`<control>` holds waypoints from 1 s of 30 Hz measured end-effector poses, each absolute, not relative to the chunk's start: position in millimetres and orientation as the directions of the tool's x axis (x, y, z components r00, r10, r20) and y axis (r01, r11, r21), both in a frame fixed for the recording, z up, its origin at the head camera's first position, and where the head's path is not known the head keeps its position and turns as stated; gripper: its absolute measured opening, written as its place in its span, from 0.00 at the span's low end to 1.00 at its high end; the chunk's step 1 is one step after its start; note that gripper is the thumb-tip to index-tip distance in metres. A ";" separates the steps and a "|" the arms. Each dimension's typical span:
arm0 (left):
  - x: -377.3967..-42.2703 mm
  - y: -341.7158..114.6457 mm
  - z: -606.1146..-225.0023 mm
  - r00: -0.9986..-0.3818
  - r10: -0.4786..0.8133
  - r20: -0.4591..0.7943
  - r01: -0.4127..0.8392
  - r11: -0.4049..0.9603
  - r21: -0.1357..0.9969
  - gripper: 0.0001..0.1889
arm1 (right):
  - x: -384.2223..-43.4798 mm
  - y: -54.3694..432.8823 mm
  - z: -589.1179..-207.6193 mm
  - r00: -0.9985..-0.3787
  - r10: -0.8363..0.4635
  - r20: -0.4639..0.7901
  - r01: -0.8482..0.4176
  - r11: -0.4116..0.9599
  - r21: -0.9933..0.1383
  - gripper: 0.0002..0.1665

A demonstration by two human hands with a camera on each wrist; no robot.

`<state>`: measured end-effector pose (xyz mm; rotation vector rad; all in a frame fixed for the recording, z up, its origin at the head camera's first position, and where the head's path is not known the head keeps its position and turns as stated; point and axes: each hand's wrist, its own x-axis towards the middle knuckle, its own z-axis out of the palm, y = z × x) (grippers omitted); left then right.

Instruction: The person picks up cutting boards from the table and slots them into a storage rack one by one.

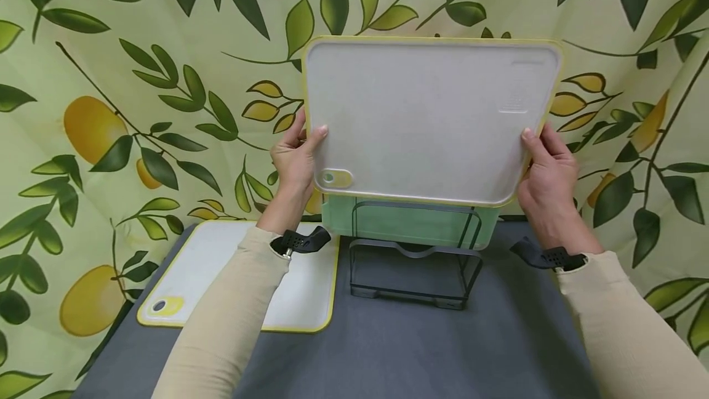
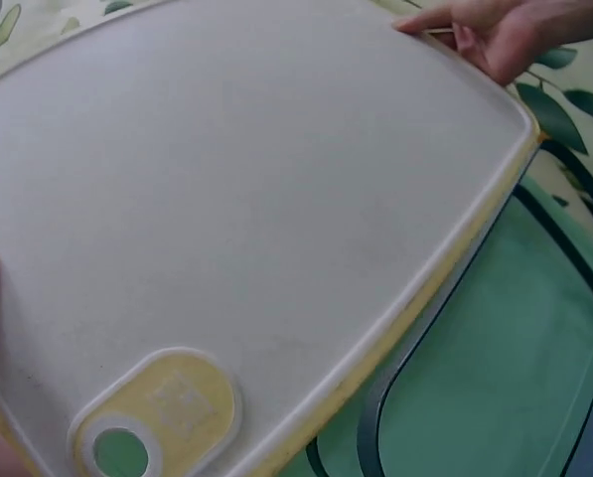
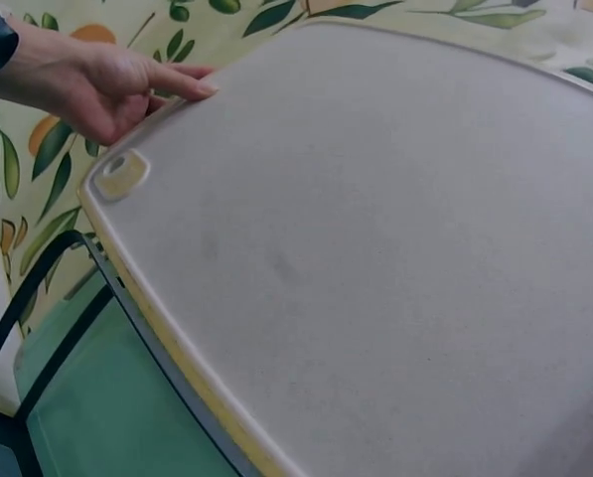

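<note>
A white cutting board [image 1: 426,122] with a yellow rim is held up above a dark wire rack [image 1: 415,251], its broad face toward the head camera. My left hand [image 1: 296,159] grips its left edge, thumb on the front face and fingers behind. On the opposite edge my right hand [image 1: 548,171] holds it the same way. A yellow patch with a hole [image 2: 157,412] marks the board's lower left corner. Behind the lifted board, a green board [image 1: 399,220] stands upright in the rack, its upper part hidden.
Another white board with a yellow rim [image 1: 299,294] lies flat on the grey tabletop [image 1: 421,350], left of the rack and partly under my left forearm. A leaf-and-fruit patterned cloth [image 1: 183,48] hangs behind the table.
</note>
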<state>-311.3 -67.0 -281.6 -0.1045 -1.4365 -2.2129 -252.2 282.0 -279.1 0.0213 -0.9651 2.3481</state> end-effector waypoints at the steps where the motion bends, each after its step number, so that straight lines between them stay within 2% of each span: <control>1: -311.5 -66.8 -282.6 -0.873 -0.364 0.325 0.443 -0.312 0.840 0.28 | -252.8 281.7 -280.8 -0.820 0.524 0.230 -0.533 -0.555 -0.638 0.24; 7: -313.4 -66.7 -290.2 -0.878 -0.372 0.300 0.416 -0.285 0.864 0.28 | -257.6 280.5 -286.6 -0.813 0.536 0.225 -0.540 -0.550 -0.638 0.22; 14: -314.4 -65.3 -299.3 -0.891 -0.364 0.273 0.383 -0.275 0.882 0.28 | -258.4 282.1 -295.4 -0.829 0.537 0.153 -0.483 -0.551 -0.681 0.24; 20: -314.7 -64.9 -305.5 -0.895 -0.366 0.256 0.365 -0.268 0.891 0.28 | -258.2 283.2 -302.6 -0.839 0.523 0.148 -0.457 -0.531 -0.713 0.27; 30: -314.0 -66.7 -316.7 -0.909 -0.350 0.227 0.323 -0.246 0.914 0.28 | -259.0 282.5 -313.6 -0.834 0.535 0.133 -0.446 -0.512 -0.734 0.26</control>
